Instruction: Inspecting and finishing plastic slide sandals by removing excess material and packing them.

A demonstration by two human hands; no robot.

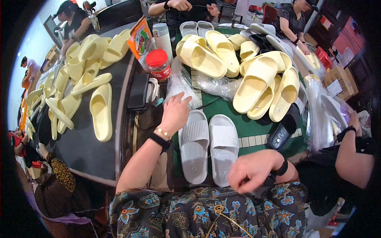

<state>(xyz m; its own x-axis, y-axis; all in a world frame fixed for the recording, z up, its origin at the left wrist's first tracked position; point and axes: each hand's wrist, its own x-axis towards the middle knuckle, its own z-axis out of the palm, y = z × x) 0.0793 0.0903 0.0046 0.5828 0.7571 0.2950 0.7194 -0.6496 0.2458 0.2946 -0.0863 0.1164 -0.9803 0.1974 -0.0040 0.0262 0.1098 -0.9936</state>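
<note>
Grey slippers [194,166] lie side by side at lower centre on the green desk [247,127]. Thin clear bags [180,81], upper centre, might cling together, so several could lift at once; a brush from the right hand [254,170] could skew the slippers. Left hand [176,113]: fingers moderately spread at the bags, contact uncertain. Right hand: fingers curled, blurred; any grip cannot be told.

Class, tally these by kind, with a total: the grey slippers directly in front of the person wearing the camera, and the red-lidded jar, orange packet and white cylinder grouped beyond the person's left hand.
Grey slippers: 2
Red-lidded jar: 1
Orange packet: 1
White cylinder: 1
Total: 5
</note>
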